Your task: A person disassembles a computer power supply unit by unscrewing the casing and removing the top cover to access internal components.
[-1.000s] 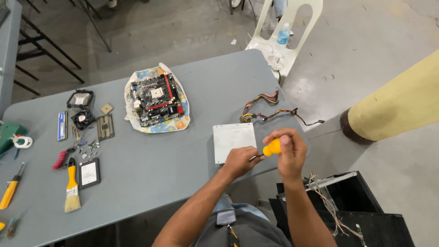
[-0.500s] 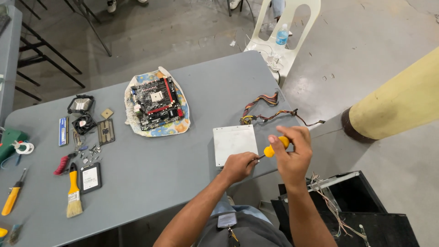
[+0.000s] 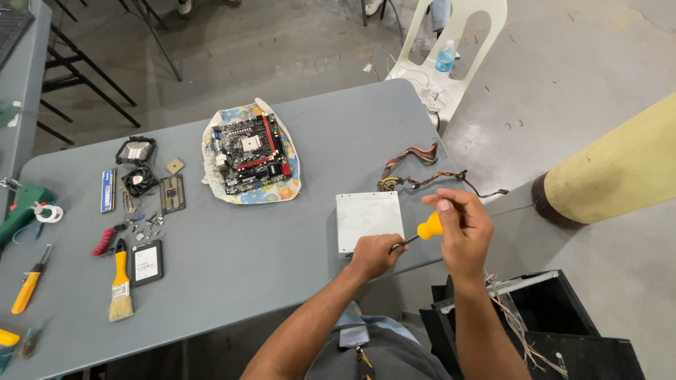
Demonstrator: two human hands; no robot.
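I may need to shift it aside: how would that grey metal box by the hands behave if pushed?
The metal box looks stiff and flat-sided, so it would probably slide, not roll. Its cable bundle would likely drag floppily behind. It sits near the table edge, so it might tip off.

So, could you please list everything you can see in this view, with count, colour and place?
table: one, grey, centre
motherboard: one, black and red, on a patterned cloth, table's far side
metal box: one, silver, near edge, bundle of cables behind it
fans: two, black, left part
memory stick: one, blue, left
drive: one, black, beside brush
brush: one, yellow handle, left front
screws: several, small, left
chair: one, white, beyond table, blue bottle on it
pillar: one, yellowish, right
screwdriver: one, yellow handle, in both hands
left hand: on shaft, by box
right hand: grip on handle
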